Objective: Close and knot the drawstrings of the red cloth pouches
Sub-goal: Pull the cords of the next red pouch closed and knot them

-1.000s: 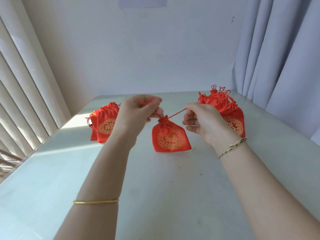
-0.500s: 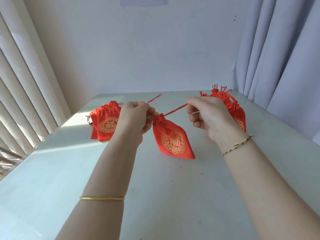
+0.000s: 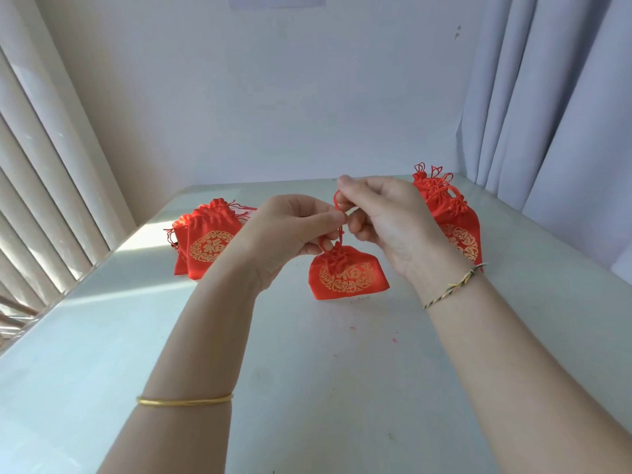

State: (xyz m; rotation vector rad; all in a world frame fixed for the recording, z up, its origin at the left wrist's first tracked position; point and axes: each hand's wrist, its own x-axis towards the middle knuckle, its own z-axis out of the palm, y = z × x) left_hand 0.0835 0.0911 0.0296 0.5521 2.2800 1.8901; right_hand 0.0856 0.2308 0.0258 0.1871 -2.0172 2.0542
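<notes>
Hanging from its red drawstring (image 3: 337, 204), the gathered red cloth pouch (image 3: 347, 277) with a gold emblem is low over the white table (image 3: 307, 371), between both wrists; I cannot tell if its bottom touches the table. The left hand (image 3: 284, 234) pinches the drawstring just above the pouch, and the right hand (image 3: 386, 220) pinches its loop a little higher. Other red pouches lie in a left pile (image 3: 205, 246) and a right pile (image 3: 451, 220).

pouch (image 3: 347, 278) at table (image 3: 342, 371) centre | left pile (image 3: 208, 244) behind-left | right pile (image 3: 455, 224) behind-right
</notes>
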